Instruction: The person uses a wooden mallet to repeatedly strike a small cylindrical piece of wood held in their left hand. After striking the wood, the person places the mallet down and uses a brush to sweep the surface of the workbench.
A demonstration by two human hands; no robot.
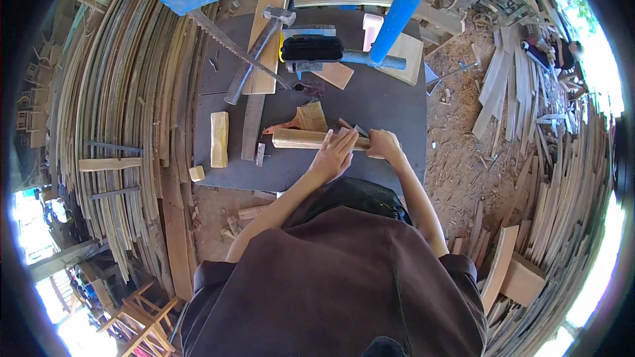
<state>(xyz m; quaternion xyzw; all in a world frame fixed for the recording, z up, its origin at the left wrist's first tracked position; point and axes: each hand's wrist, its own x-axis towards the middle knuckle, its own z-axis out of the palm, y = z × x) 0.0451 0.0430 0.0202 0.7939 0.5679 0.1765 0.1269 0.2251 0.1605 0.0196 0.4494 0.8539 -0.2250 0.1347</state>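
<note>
Dark grey flat work surface (397,112) carrying a pale round wooden bar (297,138) lying crosswise near its front edge. Both forearms extend forward from the lower edge. Left hand (334,155) rests flat on the bar, fingers spread. Right hand (383,143) has its grip clamped on the bar's right end.

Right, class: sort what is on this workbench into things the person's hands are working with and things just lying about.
In hand: round wooden piece, pressed by the left hand and gripped at its end by the right hand.

Lying about: hammer, saw blade, small wood block, brush, black case.
</note>
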